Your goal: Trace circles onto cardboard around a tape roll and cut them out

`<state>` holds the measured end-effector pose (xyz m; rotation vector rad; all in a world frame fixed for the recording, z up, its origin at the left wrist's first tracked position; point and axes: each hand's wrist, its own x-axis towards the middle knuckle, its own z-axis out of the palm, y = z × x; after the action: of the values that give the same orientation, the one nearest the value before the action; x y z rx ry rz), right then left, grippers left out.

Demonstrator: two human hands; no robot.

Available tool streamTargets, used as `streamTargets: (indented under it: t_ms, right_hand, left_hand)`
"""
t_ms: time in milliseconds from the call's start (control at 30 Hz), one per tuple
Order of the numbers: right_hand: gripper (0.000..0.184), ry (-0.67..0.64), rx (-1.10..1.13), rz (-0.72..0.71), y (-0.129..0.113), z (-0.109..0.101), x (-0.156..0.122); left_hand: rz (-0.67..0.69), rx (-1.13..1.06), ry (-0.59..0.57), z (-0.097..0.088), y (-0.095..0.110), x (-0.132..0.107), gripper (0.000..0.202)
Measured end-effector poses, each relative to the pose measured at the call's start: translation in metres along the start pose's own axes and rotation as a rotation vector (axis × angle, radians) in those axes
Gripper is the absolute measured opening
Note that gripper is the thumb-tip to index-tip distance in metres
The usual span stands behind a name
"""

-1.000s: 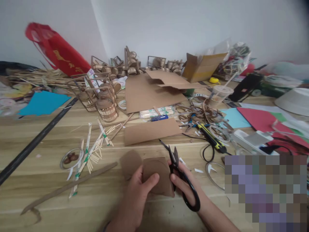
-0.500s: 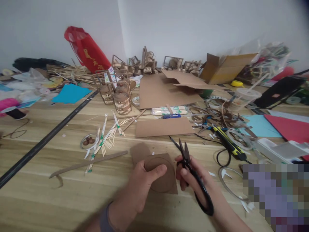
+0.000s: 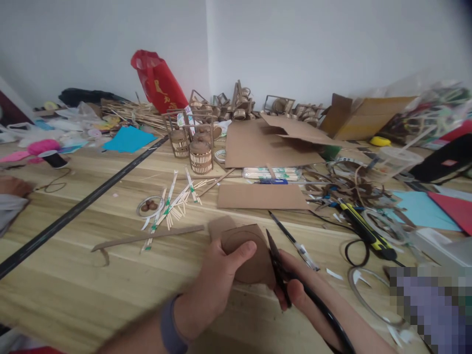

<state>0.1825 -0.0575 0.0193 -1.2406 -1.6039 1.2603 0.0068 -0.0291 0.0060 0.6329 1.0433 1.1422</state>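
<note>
My left hand [image 3: 217, 282] grips a brown cardboard piece [image 3: 245, 248] with a circle marked on it, thumb pressed on top. My right hand [image 3: 300, 295] is closed round the black handles of a pair of scissors [image 3: 280, 268]. The blades sit at the right edge of the cardboard piece, closed on it or nearly so. Both hands hover low over the wooden table [image 3: 73, 295], near its front edge.
A cardboard strip [image 3: 147, 237], wrapped chopsticks [image 3: 173, 204], a tape ring [image 3: 149, 206], a flat cardboard rectangle [image 3: 261, 196], a pen [image 3: 293, 241], a yellow utility knife [image 3: 365, 231] and small woven baskets [image 3: 201, 155] lie beyond. A black rod [image 3: 81, 206] crosses the left side.
The view has swung left. My right hand brought the scissors down and left; the open blades have come together at the cardboard's right edge. My left hand keeps its hold.
</note>
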Motion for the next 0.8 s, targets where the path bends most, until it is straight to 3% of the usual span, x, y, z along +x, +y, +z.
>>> streamTargets:
  t_ms: [500, 800]
  right_hand:
    - [0.074, -0.023, 0.073, 0.055, 0.001, 0.003, -0.009]
    - [0.079, -0.171, 0.018, 0.004, 0.015, -0.001, -0.003]
  left_hand:
    - [-0.034, -0.007, 0.017, 0.002, -0.005, -0.002, 0.049]
    - [-0.053, -0.067, -0.044, 0.001, -0.004, -0.005, 0.044]
